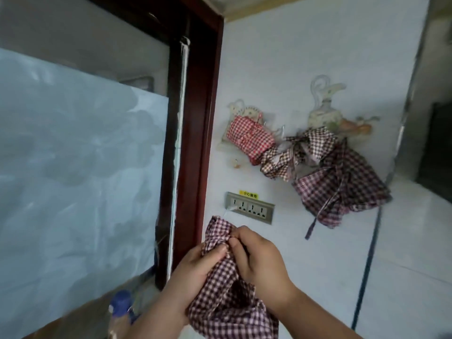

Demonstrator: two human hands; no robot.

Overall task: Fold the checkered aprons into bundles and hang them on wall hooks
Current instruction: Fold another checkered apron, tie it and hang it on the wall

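**Apron bundling at the wall: grip state and placement**

My left grip (198, 267) is closed round the gathered upper part of the maroon-checked apron (227, 302), with the thumb pressed on the cloth so the folds cannot spring apart. My right grip (256, 258) pinches the cloth at the same bunched point, its fingertips meeting those of the left. I judge that this pinch tucks or tightens the roll, but the fold itself is hidden under the fingers. The rest of the apron hangs loose below both wrists, so the bundle is not yet complete.

I hold the work close to the tiled wall (318, 57), below the hooks, so that the lift to hang it is short. A red-checked bundle (249, 140) hangs at the left hook (241, 110). A brown-checked bundle (281, 160) touches it. I cannot tell which hook carries the brown one. A dark-checked apron (342, 187) hangs looser under the right hook (322, 104), with a strap trailing down.

The wall is pale and glossy. A socket strip (249, 207) with a yellow label sits between my hands and the hooks. A dark red door frame (195, 118) and a frosted pane (80, 167) stand to the left, and a blue-capped bottle (122, 304), blurred, stands low at the left
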